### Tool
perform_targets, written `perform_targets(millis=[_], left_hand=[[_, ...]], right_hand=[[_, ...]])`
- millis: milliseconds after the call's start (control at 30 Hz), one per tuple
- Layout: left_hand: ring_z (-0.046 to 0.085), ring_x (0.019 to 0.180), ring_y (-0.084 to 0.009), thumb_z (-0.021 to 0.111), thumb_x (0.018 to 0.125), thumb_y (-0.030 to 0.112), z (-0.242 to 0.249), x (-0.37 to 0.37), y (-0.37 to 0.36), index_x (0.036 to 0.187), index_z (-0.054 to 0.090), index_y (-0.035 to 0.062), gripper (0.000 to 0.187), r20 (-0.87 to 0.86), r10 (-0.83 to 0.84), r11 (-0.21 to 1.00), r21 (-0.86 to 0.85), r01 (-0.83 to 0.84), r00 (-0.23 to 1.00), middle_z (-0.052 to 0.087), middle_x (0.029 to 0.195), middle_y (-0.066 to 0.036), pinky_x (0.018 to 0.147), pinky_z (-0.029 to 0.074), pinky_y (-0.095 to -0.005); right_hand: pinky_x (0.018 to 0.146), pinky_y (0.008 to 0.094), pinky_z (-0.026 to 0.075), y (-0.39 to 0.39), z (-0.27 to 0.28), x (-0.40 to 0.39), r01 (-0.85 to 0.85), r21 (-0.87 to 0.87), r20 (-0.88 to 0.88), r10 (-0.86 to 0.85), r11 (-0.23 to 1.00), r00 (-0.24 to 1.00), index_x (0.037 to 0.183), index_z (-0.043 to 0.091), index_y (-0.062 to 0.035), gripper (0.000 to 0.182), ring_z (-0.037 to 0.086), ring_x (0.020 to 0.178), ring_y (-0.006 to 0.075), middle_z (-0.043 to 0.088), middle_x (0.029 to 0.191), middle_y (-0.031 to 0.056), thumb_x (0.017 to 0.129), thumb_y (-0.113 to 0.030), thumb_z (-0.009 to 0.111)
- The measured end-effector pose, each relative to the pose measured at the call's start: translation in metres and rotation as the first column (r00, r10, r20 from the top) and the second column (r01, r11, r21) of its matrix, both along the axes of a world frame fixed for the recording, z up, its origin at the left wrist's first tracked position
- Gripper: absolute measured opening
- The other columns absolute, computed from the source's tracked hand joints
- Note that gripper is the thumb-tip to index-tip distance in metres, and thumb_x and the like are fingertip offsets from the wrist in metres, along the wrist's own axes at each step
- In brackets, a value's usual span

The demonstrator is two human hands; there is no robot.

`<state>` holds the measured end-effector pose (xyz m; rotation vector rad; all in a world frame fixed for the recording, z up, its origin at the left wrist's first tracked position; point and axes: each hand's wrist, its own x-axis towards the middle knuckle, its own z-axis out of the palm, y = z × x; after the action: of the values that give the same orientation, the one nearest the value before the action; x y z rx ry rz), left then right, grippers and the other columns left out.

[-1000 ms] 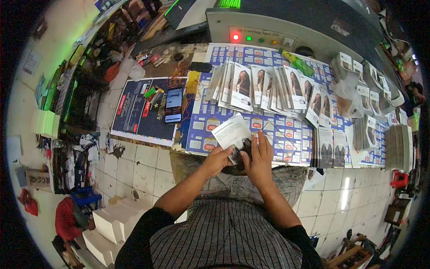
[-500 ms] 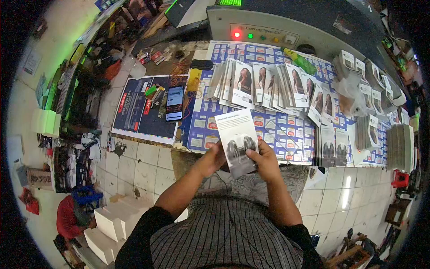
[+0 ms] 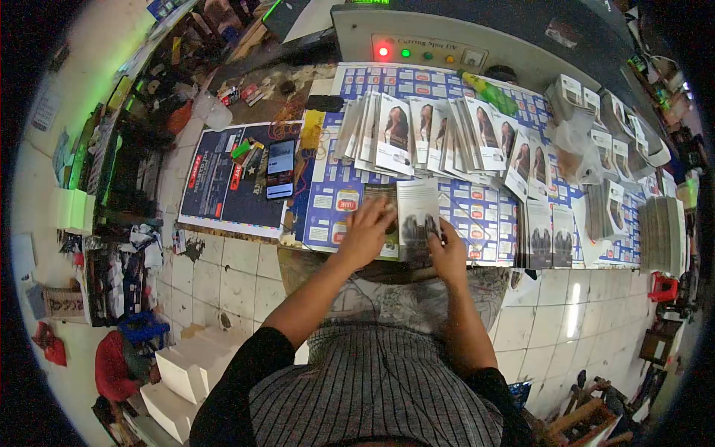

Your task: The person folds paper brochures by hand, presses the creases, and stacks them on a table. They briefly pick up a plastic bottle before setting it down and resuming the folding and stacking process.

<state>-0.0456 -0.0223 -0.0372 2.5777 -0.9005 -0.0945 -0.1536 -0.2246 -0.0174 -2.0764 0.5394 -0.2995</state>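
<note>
Left hand [image 3: 366, 231]: fingers spread, palm flat on the left half of the carton, hiding most of that panel.
Right hand [image 3: 449, 252]: fingers together, pinching the carton's right edge; thumb side hard to see.
Carton [image 3: 415, 212]: flattened, lying opened on the table's near edge; print too small to read.
Table [image 3: 328, 201]: covered with blue printed sheets.
Carton row [image 3: 439, 141]: fanned, overlapping, behind the hands; count unclear.
Phone [image 3: 281, 169]: left, on a dark poster.
Machine [image 3: 424, 52]: top cut off; red lamp lit.
</note>
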Motion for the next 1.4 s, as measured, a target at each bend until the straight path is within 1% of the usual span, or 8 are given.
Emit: perform_targets(millis=[100, 167, 367, 433, 500, 733, 967, 1400], left_hand=[[0.025, 0.145, -0.0306, 0.062, 0.091, 0.024, -0.005, -0.003, -0.003, 0.147, 0.045, 0.0216, 0.059, 0.036, -0.248, 0.963, 0.118, 0.242, 0.968, 0.033, 0.155, -0.009, 0.113, 0.021, -0.0524], [0.025, 0.144, -0.0305, 0.061, 0.092, 0.032, 0.0, -0.009, -0.009, 0.143, 0.05, 0.0206, 0.054, 0.071, -0.195, 0.981, 0.011, 0.195, 0.978, 0.034, 0.154, -0.01, 0.112, 0.02, -0.0545], [0.03, 0.14, -0.0355, 0.07, 0.078, 0.034, 0.003, -0.01, -0.01, 0.137, 0.056, 0.014, 0.064, 0.128, -0.219, 0.972, 0.116, 0.205, 0.967, 0.038, 0.151, -0.017, 0.111, 0.023, -0.0543], [0.028, 0.141, -0.0368, 0.071, 0.076, 0.033, -0.001, -0.01, -0.01, 0.134, 0.059, 0.0096, 0.064, 0.123, -0.222, 0.973, 0.085, 0.212, 0.967, 0.038, 0.15, -0.02, 0.111, 0.022, -0.0549], [0.027, 0.141, -0.0371, 0.07, 0.082, 0.03, -0.008, -0.005, -0.014, 0.14, 0.054, 0.0162, 0.062, 0.122, -0.217, 0.815, 0.569, 0.111, 0.969, 0.037, 0.15, -0.017, 0.113, 0.017, -0.0515], [0.038, 0.139, -0.0361, 0.063, 0.091, 0.03, -0.009, 0.033, 0.04, 0.137, 0.053, 0.0111, 0.051, 0.041, -0.138, 0.964, -0.225, 0.144, 0.99, 0.045, 0.148, -0.012, 0.113, 0.028, -0.0557], [0.031, 0.145, -0.0298, 0.055, 0.098, 0.032, -0.009, 0.036, 0.057, 0.142, 0.048, 0.0095, 0.05, 0.093, -0.195, 0.976, 0.121, 0.184, 0.976, 0.036, 0.157, -0.005, 0.117, 0.02, -0.0543], [0.017, 0.15, -0.0328, 0.054, 0.097, 0.042, 0.001, 0.039, 0.064, 0.152, 0.036, 0.0144, 0.064, -0.055, -0.286, 0.951, 0.104, 0.291, 0.957, 0.028, 0.161, -0.006, 0.117, 0.013, -0.0578]], right_hand=[[0.084, 0.0369, 0.054, -0.011, 0.012, 0.005, -0.077, 0.613, 0.036, 0.069, 0.786, 0.997, 0.131, 0.058, -0.0016, 0.038, 0.069, 0.097, 0.0269, 0.07, 0.113, 0.0153, 0.095, -0.014, 0.059], [0.083, 0.0309, 0.053, -0.022, -0.005, 0.015, 0.063, 0.943, -0.066, -0.003, 0.326, 0.998, 0.132, 0.058, -0.0006, 0.036, 0.066, 0.091, 0.0162, 0.069, 0.11, 0.0091, 0.101, -0.017, 0.053], [0.086, 0.0363, 0.054, -0.01, -0.008, 0.021, -0.126, 0.58, -0.094, 0.22, 0.805, 0.971, 0.13, 0.059, -0.0001, 0.04, 0.067, 0.098, 0.0253, 0.068, 0.115, 0.0134, 0.099, -0.024, 0.056], [0.092, 0.0426, 0.051, 0.0, -0.01, 0.026, -0.353, -0.476, 0.06, 0.43, 0.805, 0.901, 0.131, 0.059, -0.0031, 0.043, 0.061, 0.112, 0.034, 0.061, 0.129, 0.0183, 0.096, -0.027, 0.059], [0.111, 0.0539, 0.033, 0.012, -0.018, 0.029, -0.414, -0.537, -0.036, 0.471, 0.735, 0.882, 0.136, 0.054, -0.0062, 0.052, 0.044, 0.133, 0.0394, 0.045, 0.146, 0.0211, 0.096, -0.039, 0.057], [0.116, 0.0574, 0.022, 0.022, -0.023, 0.032, -0.413, -0.543, -0.089, 0.438, 0.731, 0.894, 0.144, 0.046, -0.0084, 0.057, 0.035, 0.141, 0.0396, 0.034, 0.154, 0.0217, 0.097, -0.04, 0.054], [0.117, 0.0584, 0.018, 0.048, -0.025, 0.052, -0.492, -0.55, -0.153, 0.498, 0.675, 0.854, 0.146, 0.043, -0.0087, 0.061, 0.021, 0.149, 0.0352, 0.027, 0.159, 0.0196, 0.098, -0.045, 0.051], [0.115, 0.0589, 0.024, 0.057, -0.032, 0.054, -0.414, -0.643, -0.13, 0.442, 0.644, 0.888, 0.144, 0.045, -0.0075, 0.062, 0.029, 0.145, 0.0393, 0.035, 0.154, 0.0208, 0.093, -0.039, 0.061]])
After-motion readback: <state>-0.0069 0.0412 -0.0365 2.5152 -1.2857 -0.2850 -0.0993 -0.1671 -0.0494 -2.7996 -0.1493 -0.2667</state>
